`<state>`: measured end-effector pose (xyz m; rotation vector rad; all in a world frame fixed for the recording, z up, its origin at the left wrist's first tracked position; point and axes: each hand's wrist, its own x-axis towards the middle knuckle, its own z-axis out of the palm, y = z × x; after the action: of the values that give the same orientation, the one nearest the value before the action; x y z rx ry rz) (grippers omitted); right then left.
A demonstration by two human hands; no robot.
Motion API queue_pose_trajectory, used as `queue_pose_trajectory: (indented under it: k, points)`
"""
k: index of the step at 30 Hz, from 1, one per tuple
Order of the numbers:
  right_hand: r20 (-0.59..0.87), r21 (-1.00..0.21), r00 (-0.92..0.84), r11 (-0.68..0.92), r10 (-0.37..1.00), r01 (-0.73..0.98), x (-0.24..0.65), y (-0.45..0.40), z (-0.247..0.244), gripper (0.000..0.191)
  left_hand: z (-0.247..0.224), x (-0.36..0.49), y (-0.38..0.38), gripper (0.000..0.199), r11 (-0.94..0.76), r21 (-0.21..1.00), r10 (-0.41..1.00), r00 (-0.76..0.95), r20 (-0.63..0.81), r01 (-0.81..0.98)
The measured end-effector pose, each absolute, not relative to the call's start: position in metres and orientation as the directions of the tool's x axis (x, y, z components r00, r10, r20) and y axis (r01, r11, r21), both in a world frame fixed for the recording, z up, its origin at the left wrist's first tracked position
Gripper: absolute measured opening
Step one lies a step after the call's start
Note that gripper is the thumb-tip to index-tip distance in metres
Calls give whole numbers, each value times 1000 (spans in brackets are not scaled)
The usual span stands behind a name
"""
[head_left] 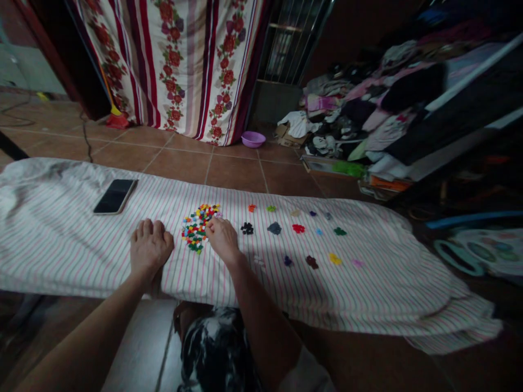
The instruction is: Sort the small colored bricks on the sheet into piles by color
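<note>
A mixed pile of small coloured pieces [198, 224] lies on the striped cloth [379, 283]. My right hand [223, 238] is at the pile's right edge, its fingers pinched together; whatever they hold, if anything, is too small to make out. Flat on the cloth left of the pile rests my left hand [150, 245], holding nothing. Small groups sorted by colour spread out to the right, among them black pieces [247, 228], dark grey pieces [274, 228], red pieces [298, 228], brown pieces [312, 262] and yellow pieces [335, 259].
A phone [116, 196] lies on the cloth at the left. Beyond the far edge are a purple basin [253, 139] on the tiled floor, a floral curtain [175, 65] and a large heap of clothes [368, 109].
</note>
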<state>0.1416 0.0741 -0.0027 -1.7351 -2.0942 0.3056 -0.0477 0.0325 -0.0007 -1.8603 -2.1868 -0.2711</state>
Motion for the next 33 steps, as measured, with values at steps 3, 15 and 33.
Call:
queue_pose_trajectory:
  k: [3, 15, 33]
  points:
    - [165, -413, -153, 209, 975, 887, 141, 73, -3, 15, 2, -47, 31, 35, 147, -11, 940, -137, 313, 989]
    - [163, -381, -192, 241, 968, 893, 138, 69, 0, 20, 5, -45, 29, 30, 134, -32, 943, -117, 311, 991]
    - [208, -495, -152, 238, 966, 836, 139, 68, 10, 21, 11, -42, 28, 29, 140, -66, 954, -117, 277, 988]
